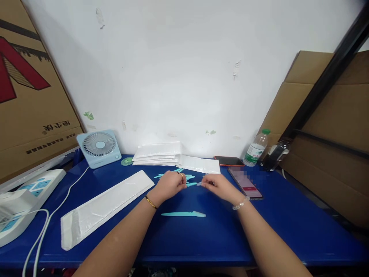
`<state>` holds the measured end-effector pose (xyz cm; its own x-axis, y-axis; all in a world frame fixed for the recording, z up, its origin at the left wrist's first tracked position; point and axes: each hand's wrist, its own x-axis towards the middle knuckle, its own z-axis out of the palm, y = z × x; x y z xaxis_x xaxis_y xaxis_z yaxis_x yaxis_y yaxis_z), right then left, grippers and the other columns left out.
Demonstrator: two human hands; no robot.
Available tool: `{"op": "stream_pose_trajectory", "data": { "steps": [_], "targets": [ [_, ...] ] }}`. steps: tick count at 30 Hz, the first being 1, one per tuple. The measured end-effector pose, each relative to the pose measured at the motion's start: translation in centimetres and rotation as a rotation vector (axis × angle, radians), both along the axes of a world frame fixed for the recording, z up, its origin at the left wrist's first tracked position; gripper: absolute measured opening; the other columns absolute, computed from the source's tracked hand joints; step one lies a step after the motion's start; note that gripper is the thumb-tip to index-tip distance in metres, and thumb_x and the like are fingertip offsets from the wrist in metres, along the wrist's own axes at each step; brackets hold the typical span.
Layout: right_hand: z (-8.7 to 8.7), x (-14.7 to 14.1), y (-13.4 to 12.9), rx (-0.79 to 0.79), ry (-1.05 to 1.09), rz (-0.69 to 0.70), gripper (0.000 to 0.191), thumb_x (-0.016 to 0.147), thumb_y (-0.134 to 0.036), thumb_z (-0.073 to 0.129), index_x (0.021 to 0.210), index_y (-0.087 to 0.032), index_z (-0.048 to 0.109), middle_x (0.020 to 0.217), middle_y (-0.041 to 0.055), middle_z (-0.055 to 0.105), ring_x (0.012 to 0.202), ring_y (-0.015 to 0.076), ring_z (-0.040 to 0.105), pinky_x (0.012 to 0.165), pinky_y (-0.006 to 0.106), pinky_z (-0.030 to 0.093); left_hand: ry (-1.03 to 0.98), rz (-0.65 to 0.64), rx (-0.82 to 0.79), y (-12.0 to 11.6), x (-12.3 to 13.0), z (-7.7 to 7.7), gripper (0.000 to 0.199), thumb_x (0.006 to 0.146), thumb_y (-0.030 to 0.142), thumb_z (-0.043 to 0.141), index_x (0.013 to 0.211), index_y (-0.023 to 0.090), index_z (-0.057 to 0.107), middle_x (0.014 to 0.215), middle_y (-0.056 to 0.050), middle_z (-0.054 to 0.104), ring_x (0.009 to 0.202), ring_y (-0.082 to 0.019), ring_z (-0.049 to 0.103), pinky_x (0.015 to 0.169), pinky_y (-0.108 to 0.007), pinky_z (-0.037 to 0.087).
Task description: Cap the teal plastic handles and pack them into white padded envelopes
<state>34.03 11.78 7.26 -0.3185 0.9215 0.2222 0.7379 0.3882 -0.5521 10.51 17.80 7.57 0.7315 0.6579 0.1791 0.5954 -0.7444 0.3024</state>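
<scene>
At the middle of the blue table [207, 242], both hands of the person are close together; taking them as the clock's centre, things lie as follows. L hand [172, 184] has its grip closed on a slim turquoise tool [191, 184], which points to 3 o'clock. R hand [216, 185] pinches w/ its fingertips a small pale piece [199, 184] at the end of this tool; if the two are joined or apart, one cannot tell. Between 11 and 12 o'clock, other turquoise tools [180, 169] lie crossed, partly hidden. One loose tool [179, 214] w/ pale head is at 6 o'clock. Between 8 and 9 o'clock is a long white envelope [106, 209]; between 10 and 11, an envelope stack [157, 150]. Phone w/ lit screen [243, 179] is at 3 o'clock, near R hand; bottle w/ green cap [256, 149] at approx. 2.
</scene>
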Motion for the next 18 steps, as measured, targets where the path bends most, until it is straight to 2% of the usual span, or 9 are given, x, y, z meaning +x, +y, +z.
{"op": "stream_pose_trajectory", "data": {
  "steps": [2, 4, 5, 7, 10, 12, 15, 18],
  "targets": [
    [0.0, 1.4, 0.3, 0.034, -0.014, -0.125, 0.025, 0.087, -0.035, 0.049, 0.082, -0.018, 0.065, 0.074, 0.0032, 0.066, 0.065, 0.0151, 0.056, 0.059, 0.024, 0.039, -0.030, 0.117, 0.060, 0.5, -0.3, 0.2, 0.014, 0.083, 0.031, 0.055, 0.086, 0.021, 0.063, 0.081, -0.002, 0.066, 0.078, -0.017, 0.059, 0.069, -0.027, 0.036],
    [-0.3, 2.4, 0.7, 0.053, -0.050, -0.205, 0.022, 0.086, -0.035, 0.051, 0.087, -0.018, 0.066, 0.075, 0.0039, 0.066, 0.066, 0.0165, 0.057, 0.060, 0.025, 0.040, -0.067, 0.182, 0.073, 0.5, -0.5, 0.3, 0.021, 0.080, 0.035, 0.059, 0.095, 0.021, 0.062, 0.090, -0.003, 0.066, 0.086, -0.019, 0.059, 0.072, -0.028, 0.038],
    [-0.4, 2.8, 0.9, 0.061, -0.065, -0.225, 0.022, 0.085, -0.034, 0.052, 0.091, -0.018, 0.066, 0.077, 0.0044, 0.067, 0.068, 0.0172, 0.058, 0.061, 0.026, 0.041, -0.078, 0.167, 0.054, 0.3, -0.5, 0.3, 0.026, 0.077, 0.038, 0.061, 0.097, 0.021, 0.062, 0.094, -0.003, 0.065, 0.088, -0.020, 0.058, 0.073, -0.028, 0.038],
    [-0.7, 3.1, 1.1, 0.084, -0.076, -0.230, 0.022, 0.084, -0.032, 0.052, 0.094, -0.018, 0.066, 0.082, 0.0055, 0.067, 0.072, 0.0179, 0.059, 0.064, 0.027, 0.042, -0.045, 0.041, -0.055, -0.6, -0.4, 0.5, 0.036, 0.071, 0.047, 0.066, 0.097, 0.022, 0.063, 0.094, -0.002, 0.064, 0.085, -0.019, 0.058, 0.069, -0.026, 0.039],
    [-0.7, 2.8, 1.0, 0.095, -0.060, -0.182, 0.022, 0.085, -0.029, 0.050, 0.091, -0.019, 0.068, 0.086, 0.0059, 0.068, 0.074, 0.0173, 0.060, 0.066, 0.027, 0.043, 0.118, -0.211, -0.250, -2.2, -0.2, 0.6, 0.037, 0.062, 0.050, 0.072, 0.087, 0.023, 0.067, 0.084, 0.000, 0.065, 0.071, -0.015, 0.057, 0.056, -0.024, 0.037],
    [-0.4, 2.4, 0.7, 0.075, -0.027, -0.141, 0.022, 0.085, -0.030, 0.050, 0.088, -0.019, 0.069, 0.084, 0.0055, 0.068, 0.073, 0.0166, 0.059, 0.065, 0.026, 0.043, 0.190, -0.279, -0.272, -2.9, 0.1, 0.6, 0.025, 0.065, 0.042, 0.071, 0.080, 0.023, 0.068, 0.079, 0.001, 0.065, 0.065, -0.014, 0.055, 0.054, -0.024, 0.034],
    [0.2, 1.5, 0.0, -0.004, 0.049, -0.061, 0.023, 0.085, -0.034, 0.052, 0.083, -0.019, 0.070, 0.082, 0.0048, 0.067, 0.071, 0.0158, 0.059, 0.062, 0.025, 0.042, 0.172, -0.228, -0.174, -3.1, 0.5, 0.4, 0.007, 0.073, 0.026, 0.062, 0.074, 0.021, 0.066, 0.074, 0.001, 0.066, 0.064, -0.013, 0.055, 0.057, -0.024, 0.034],
    [0.5, 0.2, -0.5, -0.132, 0.088, 0.061, 0.023, 0.082, -0.038, 0.058, 0.086, -0.019, 0.071, 0.078, 0.0036, 0.067, 0.067, 0.0147, 0.057, 0.058, 0.024, 0.041, 0.090, -0.117, -0.117, -2.8, 0.8, 0.1, 0.009, 0.078, 0.024, 0.055, 0.079, 0.021, 0.064, 0.071, 0.000, 0.065, 0.065, -0.014, 0.056, 0.058, -0.024, 0.033]
  ]
}}
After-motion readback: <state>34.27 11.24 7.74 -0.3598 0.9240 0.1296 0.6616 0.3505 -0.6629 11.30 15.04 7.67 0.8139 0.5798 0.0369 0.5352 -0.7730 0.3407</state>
